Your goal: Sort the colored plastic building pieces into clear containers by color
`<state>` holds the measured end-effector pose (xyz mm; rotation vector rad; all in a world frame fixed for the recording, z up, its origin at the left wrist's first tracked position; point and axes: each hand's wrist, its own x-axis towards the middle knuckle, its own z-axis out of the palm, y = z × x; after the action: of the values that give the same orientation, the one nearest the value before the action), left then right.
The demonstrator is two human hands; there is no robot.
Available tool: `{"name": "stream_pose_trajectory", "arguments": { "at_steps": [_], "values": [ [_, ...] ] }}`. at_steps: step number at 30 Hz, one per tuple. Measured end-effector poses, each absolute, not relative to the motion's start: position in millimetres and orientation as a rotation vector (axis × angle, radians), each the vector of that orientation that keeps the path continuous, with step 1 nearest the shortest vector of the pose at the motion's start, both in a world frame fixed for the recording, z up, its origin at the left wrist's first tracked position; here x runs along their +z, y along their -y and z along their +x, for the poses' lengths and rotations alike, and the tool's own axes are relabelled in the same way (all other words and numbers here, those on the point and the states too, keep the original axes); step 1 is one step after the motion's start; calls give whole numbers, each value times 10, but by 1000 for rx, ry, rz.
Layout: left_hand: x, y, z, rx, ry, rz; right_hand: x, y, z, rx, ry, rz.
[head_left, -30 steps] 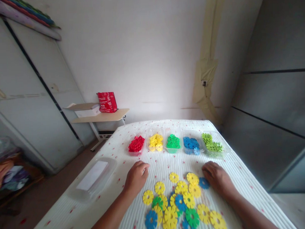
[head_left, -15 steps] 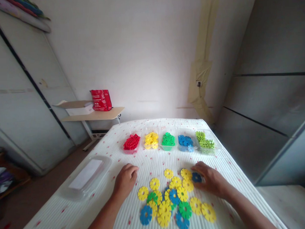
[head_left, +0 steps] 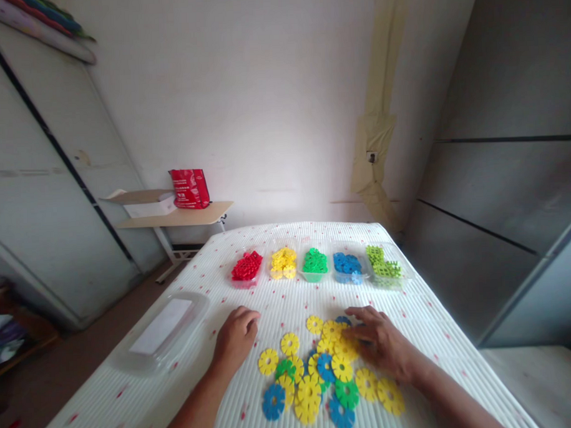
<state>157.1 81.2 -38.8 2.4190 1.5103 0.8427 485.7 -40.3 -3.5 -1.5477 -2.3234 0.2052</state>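
A heap of flat snowflake discs (head_left: 319, 375), mostly yellow with some blue and green, lies on the white striped bed cover (head_left: 279, 301) in front of me. My right hand (head_left: 379, 345) lies flat over the heap's far right side, fingers stretched out to the left across yellow discs and a blue one. My left hand (head_left: 236, 337) rests on the cover just left of the heap, fingers curled under, with nothing visible in it. Beyond the heap stands a row of clear trays: red (head_left: 246, 266), yellow (head_left: 283, 263), green (head_left: 314, 261), blue (head_left: 347, 265) and light green (head_left: 383, 265) pieces.
A clear plastic lid or box (head_left: 161, 331) lies on the cover to the left. A small side table (head_left: 173, 216) with a red bag (head_left: 190, 188) stands by the wall. Grey cabinet fronts (head_left: 499, 169) rise on the right, and floor shows at the left.
My right hand has slid left over the top of the heap, pushing yellow discs together and covering the blue disc. My left hand has stayed put.
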Motion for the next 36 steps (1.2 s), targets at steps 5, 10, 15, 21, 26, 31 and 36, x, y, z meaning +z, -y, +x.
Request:
{"name": "stream_pose_trajectory", "arguments": {
  "at_steps": [5,10,15,21,26,31,36],
  "values": [
    [-400,-815,1564,837,-1508,2435,-75,393,4864,177,2255,-1522],
    [-402,-816,1564,853,-1505,2419,-75,396,4852,182,2275,-1484],
    [-413,-819,1561,855,-1495,2419,-72,372,4790,124,2226,-1446],
    [-434,-829,1558,851,-1502,2433,-185,278,4828,122,2201,-1442],
    [-428,-822,1570,848,-1514,2448,-164,234,4791,123,2240,-1446],
    [-416,-807,1578,849,-1519,2436,-141,190,4751,103,2239,-1537],
    [-402,-807,1580,839,-1525,2389,-151,204,4810,20,2220,-1507]
  ]
}}
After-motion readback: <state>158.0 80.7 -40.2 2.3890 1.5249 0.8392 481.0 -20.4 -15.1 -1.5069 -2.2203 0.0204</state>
